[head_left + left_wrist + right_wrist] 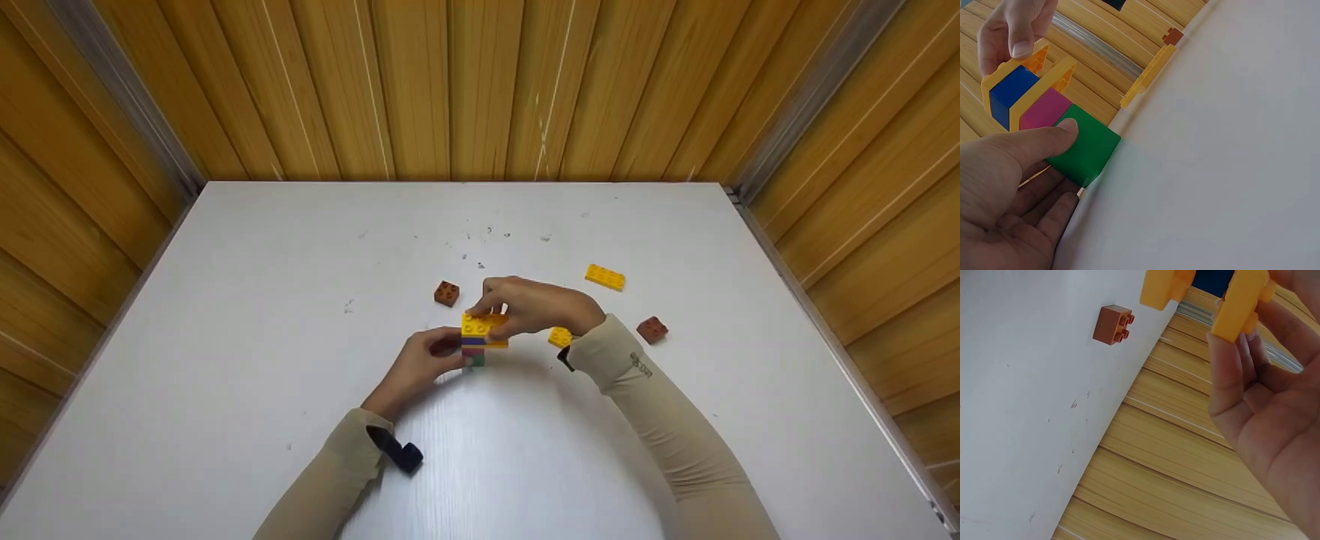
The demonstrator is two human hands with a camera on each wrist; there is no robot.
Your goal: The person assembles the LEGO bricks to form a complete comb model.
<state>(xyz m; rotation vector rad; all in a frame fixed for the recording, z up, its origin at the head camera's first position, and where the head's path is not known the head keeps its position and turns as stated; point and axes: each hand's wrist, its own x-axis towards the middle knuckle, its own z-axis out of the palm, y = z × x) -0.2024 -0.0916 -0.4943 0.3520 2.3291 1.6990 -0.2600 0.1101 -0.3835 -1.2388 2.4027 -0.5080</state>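
Note:
A stack of toy building bricks stands upright on the white table between both hands. From the bottom up it has a green brick (1095, 145), a pink brick (1045, 108), a long yellow plate (1039, 91), a blue brick (1016, 83) and another yellow plate (475, 324) on top. Both yellow plates jut out to the right past the bricks. My left hand (417, 361) grips the base of the stack, its thumb pressed on the green brick. Up at the top, my right hand (541, 305) pinches the upper yellow plate between thumb and fingers.
One brown brick (447, 293) lies just behind the stack, and another brown brick (652, 330) is to the right. A loose yellow plate (605, 277) lies farther back. Partly behind the right wrist is a yellow piece (559, 337). Wood-patterned walls (480, 90) border the table.

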